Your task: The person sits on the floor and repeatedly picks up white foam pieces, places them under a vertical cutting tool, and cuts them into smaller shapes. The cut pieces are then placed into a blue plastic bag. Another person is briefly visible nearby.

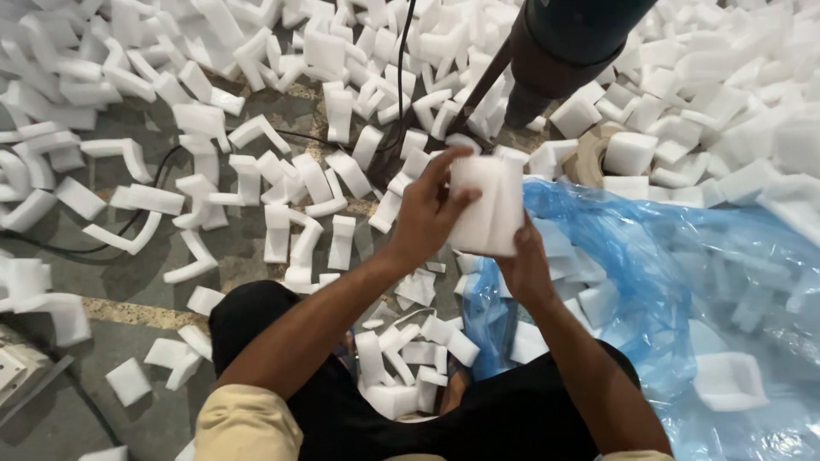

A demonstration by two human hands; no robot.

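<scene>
Floor point(256, 265): grey, strewn with white L-shaped foam corner pieces point(205, 192) well out to the left of the hands and beyond them.
Cable point(128, 224): a thin black line on the floor, winding among the foam pieces far left of the left hand.
Lap pile point(408, 363): more small foam bits heaped between the person's knees, below both hands.
Left hand point(424, 215): raised in front of the body, fingers closed on the left edge and top of a stack of white foam pieces, thumb across its near face.
Foam stack point(485, 205): a squared white block of pieces held upright between the two hands, touching both.
Right hand point(525, 269): under and behind the stack, gripping its lower right side; the fingers are mostly hidden by the foam.
Dark tool point(559, 47): a round dark housing hanging above and beyond the hands, a slim rod point(478, 90) slanting down from it toward the floor.
Tape roll point(591, 155): brown, lying among the foam just beyond the right hand.
Blue plastic bag point(675, 282): thin and crumpled, open just right of the right hand, with foam pieces inside it.
</scene>
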